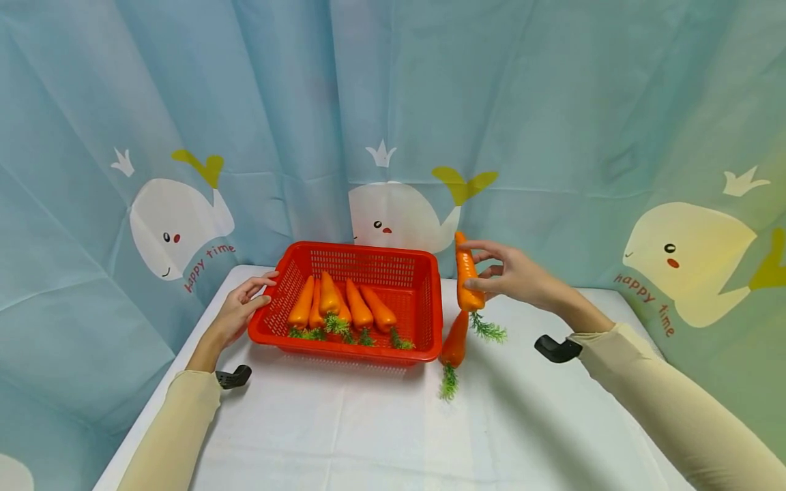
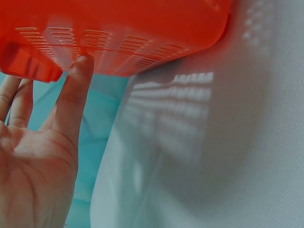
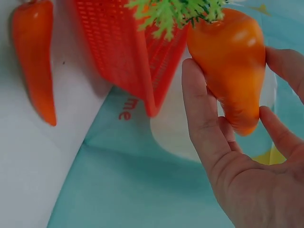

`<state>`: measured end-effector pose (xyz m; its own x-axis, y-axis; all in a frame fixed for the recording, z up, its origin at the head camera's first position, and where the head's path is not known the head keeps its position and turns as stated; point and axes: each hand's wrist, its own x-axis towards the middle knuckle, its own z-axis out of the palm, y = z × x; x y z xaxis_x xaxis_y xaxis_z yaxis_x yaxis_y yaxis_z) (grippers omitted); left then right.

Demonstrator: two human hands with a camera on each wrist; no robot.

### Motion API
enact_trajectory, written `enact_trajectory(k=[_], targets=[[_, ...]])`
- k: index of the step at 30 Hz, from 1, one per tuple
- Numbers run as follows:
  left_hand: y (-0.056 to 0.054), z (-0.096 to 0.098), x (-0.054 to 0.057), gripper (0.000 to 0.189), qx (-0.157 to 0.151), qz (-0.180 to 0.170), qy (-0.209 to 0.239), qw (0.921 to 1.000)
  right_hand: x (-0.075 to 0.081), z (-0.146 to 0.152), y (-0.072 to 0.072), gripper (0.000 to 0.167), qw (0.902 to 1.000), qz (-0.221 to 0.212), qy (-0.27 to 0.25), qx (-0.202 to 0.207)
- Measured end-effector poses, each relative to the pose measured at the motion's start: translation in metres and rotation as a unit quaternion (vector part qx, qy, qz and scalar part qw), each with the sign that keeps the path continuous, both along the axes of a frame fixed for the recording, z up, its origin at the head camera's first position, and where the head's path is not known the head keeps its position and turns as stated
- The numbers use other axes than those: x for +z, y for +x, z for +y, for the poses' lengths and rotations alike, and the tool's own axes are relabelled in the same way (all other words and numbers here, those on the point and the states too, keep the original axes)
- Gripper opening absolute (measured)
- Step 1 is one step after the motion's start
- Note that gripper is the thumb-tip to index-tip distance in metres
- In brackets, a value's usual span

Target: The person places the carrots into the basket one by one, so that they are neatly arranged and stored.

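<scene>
My right hand (image 1: 512, 273) pinches an orange carrot (image 1: 468, 279) between thumb and fingers, raised beside the basket's right end. The held carrot (image 3: 232, 61) has its green tuft hanging from the thick lower end in the head view. Below it another carrot (image 1: 454, 342) lies on the table against the basket. Several carrots (image 1: 358, 307) lie inside the red plastic basket (image 1: 344, 349), tufts toward the front. At the basket's left end my left hand (image 1: 236, 310) rests with fairly straight fingers. In the left wrist view, its thumb (image 2: 76, 90) touches the slotted outer wall.
A white cloth covers the table (image 1: 344, 429). Behind it hangs a blue curtain (image 1: 540, 123) printed with whales. Black wrist mounts (image 1: 557, 348) stick out from both sleeves.
</scene>
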<state>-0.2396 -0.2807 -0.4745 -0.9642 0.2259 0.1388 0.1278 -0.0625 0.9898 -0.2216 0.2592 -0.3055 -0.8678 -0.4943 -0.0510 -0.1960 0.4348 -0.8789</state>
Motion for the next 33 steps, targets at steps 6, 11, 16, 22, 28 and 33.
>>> enact_trajectory(k=[6, 11, 16, 22, 28, 33], targets=[[0.001, 0.0, 0.001, 0.029, 0.002, 0.001, -0.012, 0.9999, -0.003, -0.03, -0.017, 0.066, 0.9995, 0.003, 0.011, 0.028], [0.001, 0.0, 0.002, 0.029, 0.006, 0.0, -0.023, 0.9997, -0.009, -0.06, -0.032, 0.067, 0.9983, -0.008, 0.019, 0.054], [-0.001, 0.001, 0.001, 0.028, 0.009, 0.003, -0.022, 0.9997, -0.017, -0.091, -0.046, 0.069, 0.9961, -0.008, 0.022, 0.085], [-0.004, 0.001, 0.0, 0.029, 0.01, 0.003, -0.018, 0.9998, -0.029, -0.119, -0.061, 0.07, 0.9935, -0.015, 0.031, 0.108], [-0.003, 0.0, -0.001, 0.03, 0.011, 0.006, -0.016, 0.9998, -0.046, -0.142, -0.072, 0.071, 0.9917, -0.039, 0.029, 0.119], [-0.003, 0.0, -0.002, 0.029, 0.011, 0.008, -0.02, 0.9997, -0.063, -0.158, -0.08, 0.068, 0.9903, -0.058, 0.029, 0.123]])
